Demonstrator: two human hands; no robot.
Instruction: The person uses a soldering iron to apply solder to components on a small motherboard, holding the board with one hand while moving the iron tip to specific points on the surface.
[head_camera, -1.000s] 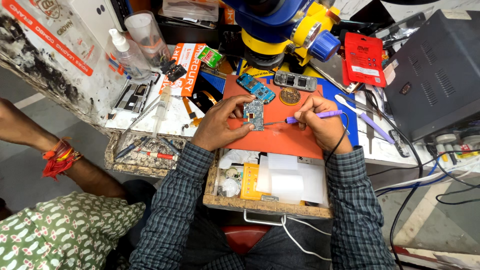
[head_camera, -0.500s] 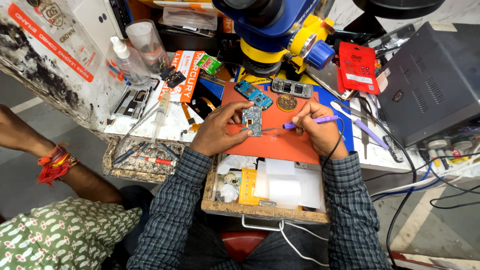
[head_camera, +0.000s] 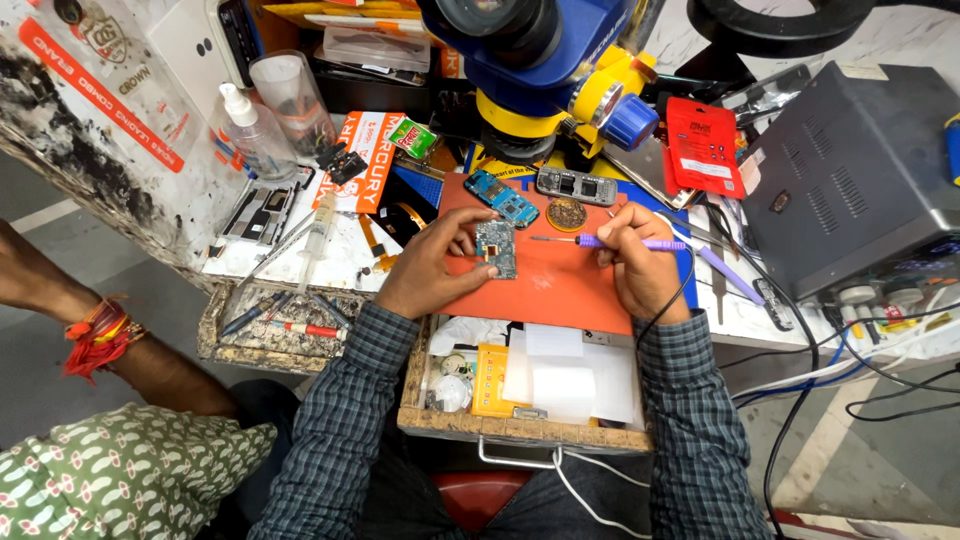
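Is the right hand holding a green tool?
No, the right hand holds a purple tool, its tip pointing toward the small circuit board.

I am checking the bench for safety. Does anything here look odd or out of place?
Nothing is spilled or broken. The drawer hangs open over the lap, and the soldering iron cable crosses the right hand.

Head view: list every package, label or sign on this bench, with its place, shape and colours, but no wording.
Red pouch: flat rectangle with white label, right of the microscope, left of the grey box.
Green packet: small, green with red, behind the left hand.
White card: orange lettering, lying under the green packet.
Banner sign: white with an orange diagonal stripe, far left.
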